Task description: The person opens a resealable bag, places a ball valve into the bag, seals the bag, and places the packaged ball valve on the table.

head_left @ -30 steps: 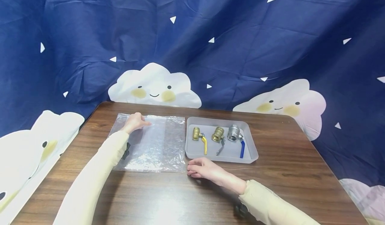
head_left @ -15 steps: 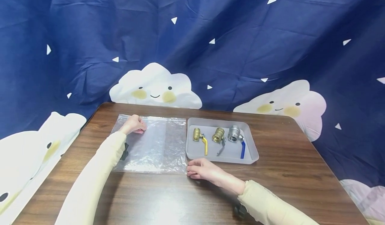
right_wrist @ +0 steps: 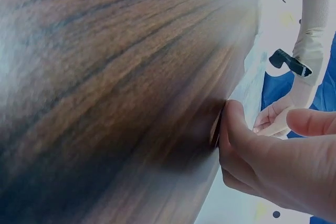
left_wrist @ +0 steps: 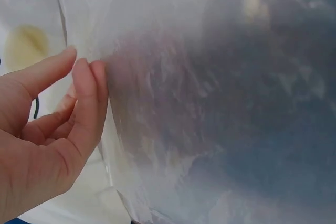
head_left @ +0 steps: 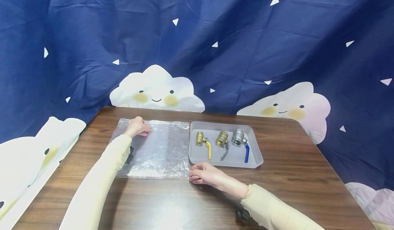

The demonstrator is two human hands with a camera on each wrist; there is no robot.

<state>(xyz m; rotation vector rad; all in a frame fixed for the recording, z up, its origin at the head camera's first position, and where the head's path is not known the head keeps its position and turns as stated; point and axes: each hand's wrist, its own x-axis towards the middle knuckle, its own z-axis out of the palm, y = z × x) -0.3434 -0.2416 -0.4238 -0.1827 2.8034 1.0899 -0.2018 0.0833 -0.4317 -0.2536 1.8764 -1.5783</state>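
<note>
A clear plastic zip bag (head_left: 160, 154) lies flat on the table's left half. Over its upper left part is the left hand (head_left: 138, 126), fingers loosely bent. In the left wrist view, that hand's thumb and fingertips stand apart with nothing pinched, right at the plastic sheet (left_wrist: 210, 103). The right hand (head_left: 207, 175) rests by the bag's lower right corner; the right wrist view shows its fingertips (right_wrist: 231, 111) at the tabletop and its thumb held away. Beside the bag, a translucent tray (head_left: 200, 156) holds three ball valves: brass with yellow lever (head_left: 199, 138), brass with grey lever (head_left: 221, 139), silver with blue lever (head_left: 238, 137).
The brown wooden table (head_left: 289, 175) extends to the right of the tray and in front of the bag. Behind it hangs a blue curtain (head_left: 240, 35) with white clouds and triangles. The tray's walls stand just beyond the right hand.
The left hand drew its fingers back and bent them, then shifted slightly right over the bag. The right hand, bag, tray and valves stay in place.
</note>
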